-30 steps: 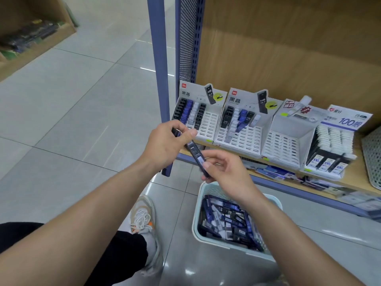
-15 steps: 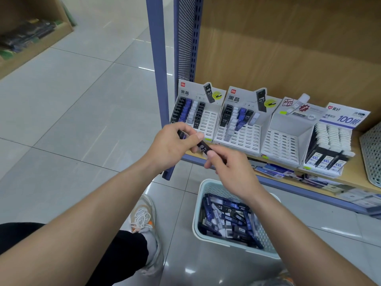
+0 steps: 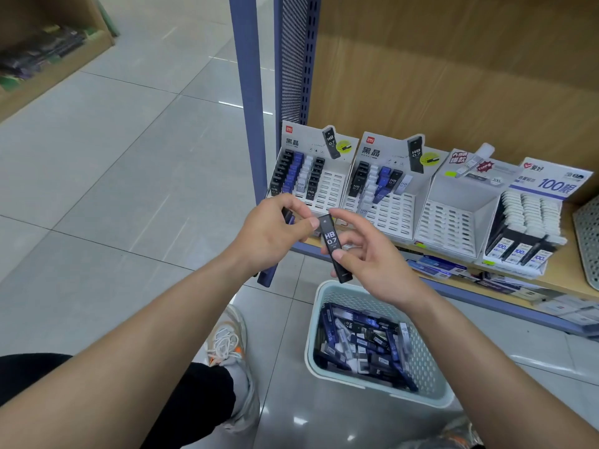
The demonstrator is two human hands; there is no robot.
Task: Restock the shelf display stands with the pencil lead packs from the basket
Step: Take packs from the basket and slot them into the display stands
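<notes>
Restocking is partly done, and plenty of stock is left in the basket.

Nearest, the pale green perforated plastic basket [image 3: 372, 384] on the floor holds a jumble of pencil lead packs [image 3: 359, 341]. Above it, the right hand [image 3: 369, 257] pinches a slim black pack marked HB 0.7 [image 3: 332, 243], short of the shelf. The left hand [image 3: 269, 234] curls round a second dark pack [image 3: 287, 217], its thumb touching the first. Beyond, on the wooden shelf [image 3: 570, 280], the leftmost white card display stand [image 3: 330, 192] and the second stand [image 3: 392, 212] are roughly half filled. The third stand [image 3: 453, 218] looks empty and the fourth stand [image 3: 531, 218] full.
</notes>
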